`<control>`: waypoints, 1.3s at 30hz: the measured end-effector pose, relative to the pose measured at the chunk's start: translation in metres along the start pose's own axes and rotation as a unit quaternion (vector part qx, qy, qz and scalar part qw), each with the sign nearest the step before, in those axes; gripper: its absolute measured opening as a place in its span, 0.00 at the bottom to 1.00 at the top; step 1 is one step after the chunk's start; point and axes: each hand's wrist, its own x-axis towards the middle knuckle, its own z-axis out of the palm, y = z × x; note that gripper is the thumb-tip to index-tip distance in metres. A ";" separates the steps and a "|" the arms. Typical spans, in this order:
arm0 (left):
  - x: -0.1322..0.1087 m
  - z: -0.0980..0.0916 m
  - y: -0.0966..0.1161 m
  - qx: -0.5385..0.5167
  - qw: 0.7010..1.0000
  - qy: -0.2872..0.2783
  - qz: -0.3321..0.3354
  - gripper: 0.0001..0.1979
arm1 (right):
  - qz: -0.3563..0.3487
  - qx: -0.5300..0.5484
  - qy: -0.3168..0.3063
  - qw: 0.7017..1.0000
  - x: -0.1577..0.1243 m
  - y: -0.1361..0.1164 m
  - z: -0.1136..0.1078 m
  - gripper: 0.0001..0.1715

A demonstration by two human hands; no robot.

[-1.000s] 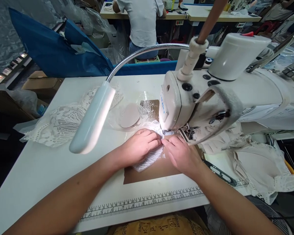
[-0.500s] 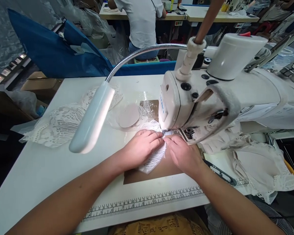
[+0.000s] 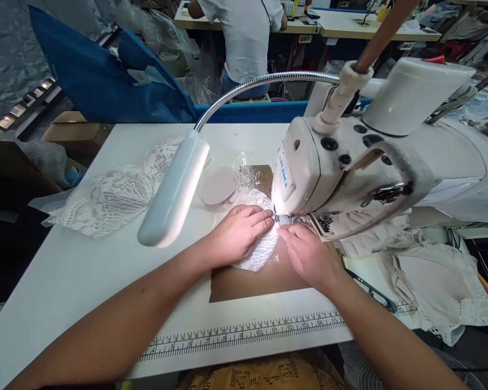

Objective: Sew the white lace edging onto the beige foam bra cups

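A white lace piece (image 3: pixel 262 253) lies on the brown plate under the head of a white sewing machine (image 3: pixel 350 162). My left hand (image 3: pixel 238 233) rests flat on the lace, fingers stretched toward the presser foot (image 3: pixel 287 219). My right hand (image 3: pixel 309 254) lies just right of it, fingertips pressed on the lace edge beside the foot. The needle itself is hidden behind the machine head.
A gooseneck lamp (image 3: pixel 173 192) hangs over the table's left middle. Lace pieces (image 3: pixel 109 197) and a round beige pad (image 3: pixel 217 186) lie behind it. Beige fabric with lace trim (image 3: pixel 435 271) piles at right. A printed ruler (image 3: pixel 244 333) runs along the table's front edge. Another person (image 3: pixel 244 38) sits at a far table.
The view has shifted slightly so everything sits further right. Both hands have eased the lace a little further under the foot; the lace's loose end has swung slightly.
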 end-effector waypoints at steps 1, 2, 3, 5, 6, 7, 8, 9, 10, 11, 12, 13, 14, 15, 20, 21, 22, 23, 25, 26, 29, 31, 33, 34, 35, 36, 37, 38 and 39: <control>0.000 0.000 -0.001 0.000 1.000 0.005 -0.002 0.16 | -0.003 -0.001 -0.002 1.000 0.002 0.000 0.000 0.27; 0.000 0.001 -0.002 -0.002 1.000 0.008 -0.002 0.16 | -0.006 0.000 -0.004 1.000 0.003 0.000 0.000 0.27; 0.000 0.001 -0.003 -0.004 1.000 0.012 -0.003 0.16 | -0.009 0.002 -0.005 1.000 0.004 0.000 0.001 0.28; -0.001 0.002 -0.006 -0.008 1.000 0.017 -0.006 0.16 | -0.010 0.009 -0.011 1.000 0.005 0.000 0.001 0.28; -0.001 0.002 -0.006 -0.008 1.000 0.018 -0.008 0.17 | -0.007 0.012 -0.015 1.000 0.004 0.001 0.001 0.29; -0.002 0.002 -0.006 -0.007 1.000 0.019 -0.012 0.17 | -0.003 0.016 -0.017 1.000 0.003 0.001 0.001 0.29; -0.003 0.002 -0.006 -0.003 1.000 0.019 -0.014 0.17 | 0.002 0.019 -0.019 1.000 0.002 0.002 0.001 0.29; -0.003 0.001 -0.005 0.000 1.000 0.019 -0.014 0.17 | 0.006 0.021 -0.017 1.000 0.000 0.003 0.002 0.29; -0.004 -0.001 -0.004 0.002 1.000 0.018 -0.012 0.16 | 0.010 0.023 -0.012 1.000 -0.001 0.003 0.002 0.29; -0.005 -0.002 -0.002 0.001 1.000 0.018 -0.008 0.16 | 0.013 0.023 -0.004 1.000 -0.003 0.004 0.002 0.29; -0.006 -0.004 0.000 -0.003 1.000 0.016 -0.004 0.15 | 0.016 0.024 0.004 1.000 -0.004 0.004 0.002 0.28; -0.007 -0.006 0.003 -0.011 1.000 0.011 -0.001 0.15 | 0.020 0.024 0.012 0.999 -0.004 0.005 0.002 0.28; -0.007 -0.007 0.005 -0.019 1.000 0.003 0.000 0.14 | 0.023 0.024 0.018 0.999 -0.005 0.005 0.002 0.27; -0.008 -0.007 0.007 -0.023 1.000 -0.003 -0.004 0.14 | 0.024 0.025 0.022 0.999 -0.005 0.005 0.002 0.27; -0.007 -0.001 0.010 -0.034 0.999 0.018 -0.033 0.14 | 0.017 0.024 0.022 0.999 -0.003 0.003 0.000 0.27; -0.007 0.000 0.010 -0.044 0.998 0.023 -0.037 0.14 | 0.015 0.023 0.020 0.999 -0.003 0.003 0.000 0.27; -0.007 0.000 0.009 -0.054 0.997 0.024 -0.042 0.14 | 0.014 0.023 0.019 0.999 -0.003 0.003 0.000 0.28; -0.006 0.000 0.009 -0.060 0.997 0.023 -0.046 0.15 | 0.013 0.023 0.017 1.000 -0.003 0.003 0.000 0.28; -0.006 -0.003 0.008 -0.066 0.997 0.011 -0.042 0.14 | 0.013 0.022 0.015 1.000 -0.003 0.003 0.000 0.28; -0.006 -0.005 0.008 -0.067 0.997 0.002 -0.037 0.14 | 0.015 0.023 0.014 1.000 -0.003 0.003 0.000 0.28; -0.007 -0.007 0.008 -0.066 0.997 -0.014 -0.024 0.14 | 0.021 0.025 0.008 0.999 -0.003 0.004 0.000 0.29; -0.007 -0.007 0.008 -0.071 0.997 -0.009 -0.028 0.15 | 0.023 0.031 0.006 0.999 -0.003 0.004 0.000 0.29; -0.007 -0.007 0.006 -0.089 0.996 -0.005 -0.027 0.16 | 0.022 0.038 0.000 0.999 -0.003 0.005 0.000 0.28; -0.007 -0.007 0.006 -0.100 0.995 -0.006 -0.027 0.15 | 0.023 0.041 -0.003 0.999 -0.003 0.005 0.000 0.28; -0.007 -0.007 0.005 -0.109 0.994 -0.008 -0.027 0.15 | 0.025 0.043 -0.008 0.999 -0.003 0.005 -0.001 0.28; -0.006 -0.008 0.005 -0.116 0.993 -0.011 -0.029 0.15 | 0.027 0.045 -0.011 0.999 -0.003 0.005 -0.001 0.28; -0.006 -0.009 0.005 -0.119 0.992 -0.015 -0.032 0.15 | 0.027 0.046 -0.011 0.999 -0.003 0.004 -0.001 0.28; -0.006 -0.010 0.004 -0.120 0.992 -0.020 -0.037 0.15 | 0.023 0.047 -0.007 0.999 -0.003 0.004 -0.001 0.28; -0.005 -0.012 0.004 -0.119 0.992 -0.025 -0.042 0.16 | 0.012 0.045 0.000 0.999 -0.002 0.004 -0.001 0.28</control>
